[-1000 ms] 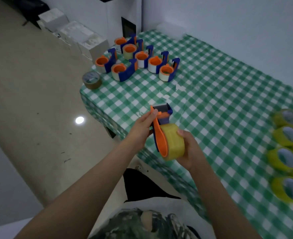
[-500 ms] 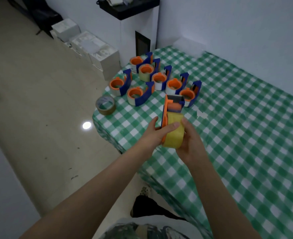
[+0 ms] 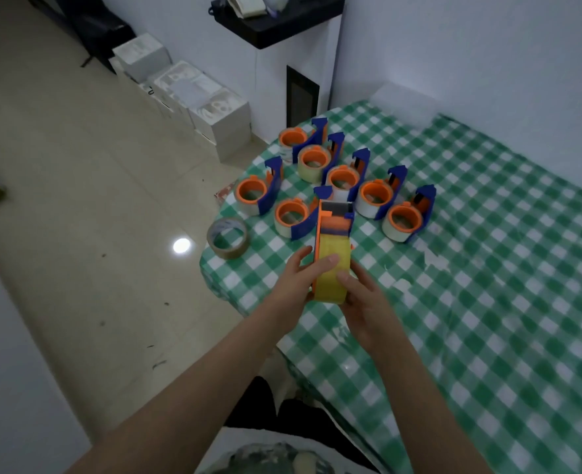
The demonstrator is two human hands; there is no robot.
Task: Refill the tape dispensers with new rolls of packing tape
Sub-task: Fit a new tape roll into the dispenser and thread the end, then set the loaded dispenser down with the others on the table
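- Two bare forearms enter from the bottom edge and meet over the near-left corner of the table point(image 3: 488, 319), which is covered with a green-and-white checked cloth.
- One left hand point(image 3: 298, 283): it grips the left side of the hand-held dispenser point(image 3: 334, 218), with the thumb laid across the roll.
- One right hand point(image 3: 365, 302): its fingers curl round the right side of the yellow tape roll point(image 3: 330, 271).
- The yellow tape roll sits in the orange-and-blue hand-held dispenser, raised above the cloth with the cutter end pointing away.
- One brown tape roll point(image 3: 227, 237) lies flat at the table's left edge.
- A few white scraps point(image 3: 430, 260) lie on the cloth to the right of the hands.
- Seven loaded dispensers point(image 3: 402, 220), blue with orange hubs and pale tape, stand clustered beyond the hands. The hand-held dispenser partly hides two of them.
- Several white boxes point(image 3: 187, 94) are lined along the floor by the wall.
- One black shelf point(image 3: 276, 20) holding blurred items is farthest.
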